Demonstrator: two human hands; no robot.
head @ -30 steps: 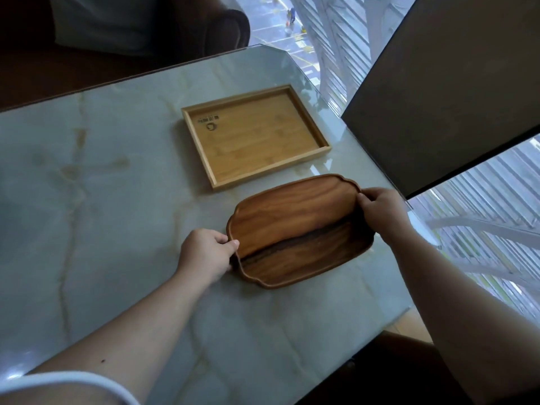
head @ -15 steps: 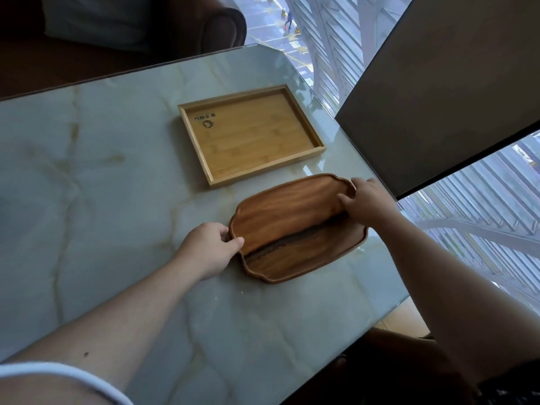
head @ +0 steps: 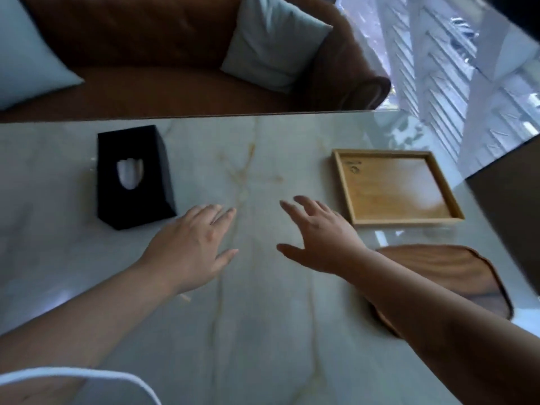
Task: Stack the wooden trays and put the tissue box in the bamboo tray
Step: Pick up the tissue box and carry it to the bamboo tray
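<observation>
A black tissue box point(head: 134, 175) stands upright on the marble table at the left, a white tissue showing in its slot. The light bamboo tray point(head: 394, 188), rectangular and with nothing in it, lies at the right. Nearer to me, the dark wooden trays point(head: 450, 273) lie stacked at the right edge, partly hidden under my right forearm. My left hand point(head: 190, 244) hovers with fingers spread just right of the tissue box, not touching it. My right hand point(head: 318, 235) is held open over the table's middle, holding nothing.
The pale marble table point(head: 248, 317) ends at a far edge, with a brown sofa point(head: 175, 54) and light cushions point(head: 271, 39) behind it. A window with slats fills the upper right. A dark panel sits at the far right.
Both hands have let go of the dark wooden trays and moved left over the table. The view has swung left, bringing the tissue box and sofa into sight.
</observation>
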